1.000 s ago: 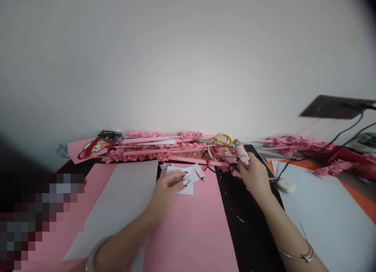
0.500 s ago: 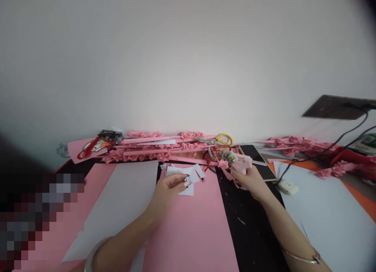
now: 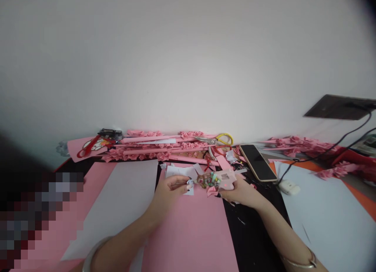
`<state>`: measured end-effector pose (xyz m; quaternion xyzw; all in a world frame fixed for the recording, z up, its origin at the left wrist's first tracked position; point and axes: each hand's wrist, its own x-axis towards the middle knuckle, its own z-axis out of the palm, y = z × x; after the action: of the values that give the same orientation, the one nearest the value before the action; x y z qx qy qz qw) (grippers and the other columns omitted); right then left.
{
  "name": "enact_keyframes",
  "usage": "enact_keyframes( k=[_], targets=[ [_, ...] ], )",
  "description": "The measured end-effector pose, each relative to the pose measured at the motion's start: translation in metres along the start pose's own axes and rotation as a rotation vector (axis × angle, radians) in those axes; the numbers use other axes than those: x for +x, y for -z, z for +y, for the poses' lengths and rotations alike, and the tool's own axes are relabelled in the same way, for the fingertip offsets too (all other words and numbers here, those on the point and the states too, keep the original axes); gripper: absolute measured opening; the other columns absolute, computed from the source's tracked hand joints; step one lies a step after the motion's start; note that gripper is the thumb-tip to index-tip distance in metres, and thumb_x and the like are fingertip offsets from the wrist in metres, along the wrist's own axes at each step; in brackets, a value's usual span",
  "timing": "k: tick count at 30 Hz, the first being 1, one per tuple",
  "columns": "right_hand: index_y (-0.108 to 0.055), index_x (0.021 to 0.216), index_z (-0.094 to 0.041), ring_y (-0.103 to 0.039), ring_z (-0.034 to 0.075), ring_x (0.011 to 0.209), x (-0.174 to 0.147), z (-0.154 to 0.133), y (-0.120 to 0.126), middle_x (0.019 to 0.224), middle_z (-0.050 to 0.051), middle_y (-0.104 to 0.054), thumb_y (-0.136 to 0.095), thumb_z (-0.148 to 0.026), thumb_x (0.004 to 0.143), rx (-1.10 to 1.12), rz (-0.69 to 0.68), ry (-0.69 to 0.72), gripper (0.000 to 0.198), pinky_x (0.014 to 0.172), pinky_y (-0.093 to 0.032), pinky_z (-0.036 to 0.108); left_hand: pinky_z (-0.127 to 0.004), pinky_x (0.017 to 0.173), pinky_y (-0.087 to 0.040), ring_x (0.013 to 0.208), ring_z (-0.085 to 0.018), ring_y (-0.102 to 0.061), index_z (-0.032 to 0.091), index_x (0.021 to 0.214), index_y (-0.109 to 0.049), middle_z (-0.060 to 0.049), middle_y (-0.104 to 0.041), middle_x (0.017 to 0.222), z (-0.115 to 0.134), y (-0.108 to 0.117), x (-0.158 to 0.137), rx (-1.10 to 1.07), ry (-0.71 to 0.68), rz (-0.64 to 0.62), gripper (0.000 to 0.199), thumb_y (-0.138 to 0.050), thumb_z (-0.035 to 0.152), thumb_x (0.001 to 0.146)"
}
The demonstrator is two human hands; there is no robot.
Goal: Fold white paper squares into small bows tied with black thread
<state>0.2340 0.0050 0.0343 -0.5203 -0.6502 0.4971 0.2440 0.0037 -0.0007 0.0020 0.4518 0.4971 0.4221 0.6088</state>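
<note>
My left hand (image 3: 173, 187) is closed, pinching a small pale-blue folded paper piece (image 3: 190, 183) between thumb and fingertips. My right hand (image 3: 239, 191) grips a pink hot glue gun (image 3: 225, 179), whose front is crusted with colourful bits and whose side shows a red light. Its nozzle points left, close to the paper piece; whether they touch I cannot tell. A pink folded paper bit (image 3: 212, 191) hangs by the gun's underside. Beneath and behind my left hand lie small white paper squares (image 3: 179, 171) on a large pink sheet (image 3: 188, 233).
Pink paper flower stems (image 3: 152, 151) are piled along the wall, with yellow-handled scissors (image 3: 219, 140) on top. A phone (image 3: 258, 162) and a white adapter (image 3: 288, 187) lie to the right. White sheets (image 3: 126, 201) flank the pink one. Black cables (image 3: 326, 154) hang from a wall plate (image 3: 337, 106).
My right hand has brought the glue gun left and down from beside the phone, up to the paper piece. The phone is now uncovered. My left hand has barely moved.
</note>
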Motion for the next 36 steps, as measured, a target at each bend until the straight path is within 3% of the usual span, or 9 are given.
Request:
enact_keyframes(
  k=[14,25,36],
  targets=[
    [-0.058,0.077,-0.016,-0.042,0.009,0.048,-0.0023,-0.0072,-0.0035,0.057,-0.004,-0.051,-0.058,-0.022,0.071,-0.07,0.023,0.082,0.009,0.043,-0.033,0.018,-0.025,0.065,-0.047,0.081,-0.021,-0.064,0.018,0.084,-0.068,-0.006,-0.071,0.087,-0.0033,-0.0004,0.0002,-0.004,-0.007,0.006,0.024,-0.072,0.029,0.063],
    [-0.062,0.087,-0.016,-0.048,0.011,0.057,-0.0003,-0.0028,-0.0052,0.071,0.0,-0.059,-0.057,-0.024,0.074,-0.08,-0.003,0.144,0.016,0.05,-0.038,0.019,-0.023,0.061,-0.046,0.077,-0.019,-0.064,0.017,0.084,-0.068,-0.005,-0.07,0.084,-0.0032,-0.0006,-0.0008,-0.009,0.016,-0.019,0.023,-0.071,0.03,0.065],
    [-0.064,0.094,-0.017,-0.06,0.018,0.075,-0.0016,-0.0069,-0.0066,0.086,0.003,-0.066,-0.057,-0.024,0.075,-0.105,0.006,0.196,0.021,0.066,-0.046,0.024,-0.021,0.056,-0.043,0.068,-0.016,-0.061,0.017,0.083,-0.067,-0.003,-0.069,0.078,-0.0031,-0.0012,-0.0014,-0.004,0.009,-0.006,0.022,-0.07,0.031,0.066]
  ],
)
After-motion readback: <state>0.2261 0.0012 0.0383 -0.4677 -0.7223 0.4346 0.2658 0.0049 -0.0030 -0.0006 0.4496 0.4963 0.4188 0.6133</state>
